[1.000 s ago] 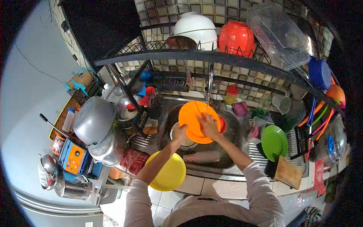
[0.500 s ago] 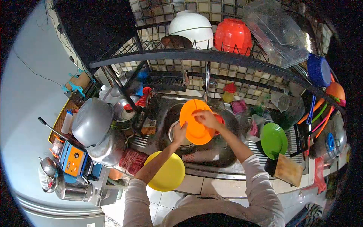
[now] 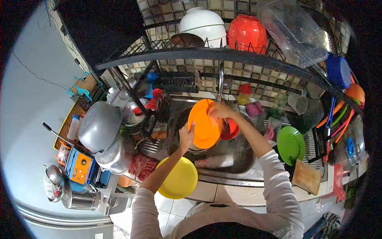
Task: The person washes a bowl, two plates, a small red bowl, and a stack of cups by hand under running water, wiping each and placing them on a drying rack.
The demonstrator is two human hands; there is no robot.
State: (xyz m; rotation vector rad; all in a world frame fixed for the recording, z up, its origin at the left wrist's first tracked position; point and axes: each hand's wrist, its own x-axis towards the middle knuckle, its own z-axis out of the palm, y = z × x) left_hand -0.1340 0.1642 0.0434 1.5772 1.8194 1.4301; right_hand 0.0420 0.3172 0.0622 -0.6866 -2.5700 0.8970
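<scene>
An orange plate [image 3: 205, 126] is held tilted over the sink [image 3: 234, 165], below the faucet [image 3: 221, 79]. My left hand [image 3: 186, 136] grips its left edge, thumb lying on the face. At the plate's upper right, my right hand [image 3: 221, 112] is against or just over the surface; motion smears its fingers. A red bowl [image 3: 230, 129] sits in the sink behind the plate's right edge. Part of another round dish in the basin is hidden under the plate. By my left forearm, a yellow plate [image 3: 179, 179] lies at the counter's front edge.
A green plate [image 3: 291, 145] and a wooden board [image 3: 306, 177] are on the right drainboard. Large metal pots [image 3: 99, 125] stack at left beside a dark red cloth [image 3: 142, 167]. Overhead runs a black rack [image 3: 223, 55] with a white bowl [image 3: 203, 24] and red bowls [image 3: 247, 34].
My right hand has moved from the plate's middle to its upper right edge. The orange plate has shifted slightly up and left and turned, showing more of the red bowl.
</scene>
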